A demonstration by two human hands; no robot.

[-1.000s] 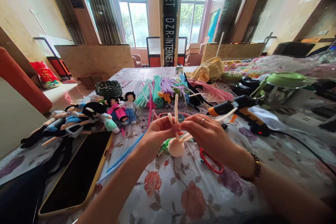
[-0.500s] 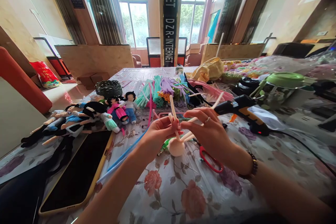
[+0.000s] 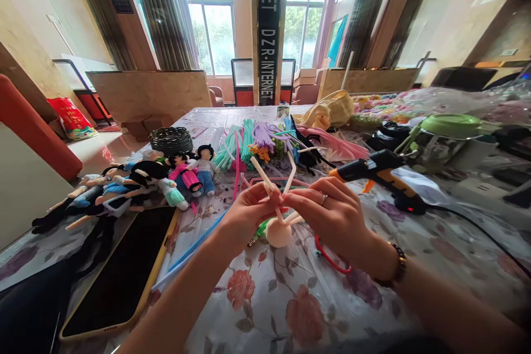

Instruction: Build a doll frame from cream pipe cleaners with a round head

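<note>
- Head view: the left hand (image 3: 251, 207) has thumb and fingers pinched on a cream stem (image 3: 261, 171), whose free end sticks up above them.
- The right hand (image 3: 334, 211), a ring on one finger, brings its fingertips up close to the left's, at the foot of a bent stem (image 3: 292, 173); from here I can't tell whether it grips it.
- Just below the meeting fingertips is a cream ball (image 3: 279, 233) with stems running up from it; I can't make out whether it touches the table (image 3: 269, 315).
- A red loop (image 3: 334, 257) shows under the right hand, partly covered.
- A glue gun (image 3: 381, 170) lies beyond and to the right of the right hand, its red light lit.
- Beyond both hands lie bunches of coloured stems (image 3: 254, 141).
- Left of the left hand, small dolls (image 3: 191, 176) lie heaped, a dark basket (image 3: 171, 140) behind them.
- Nearer, left of the left forearm, lies a phone (image 3: 124, 271) in a yellow case.
</note>
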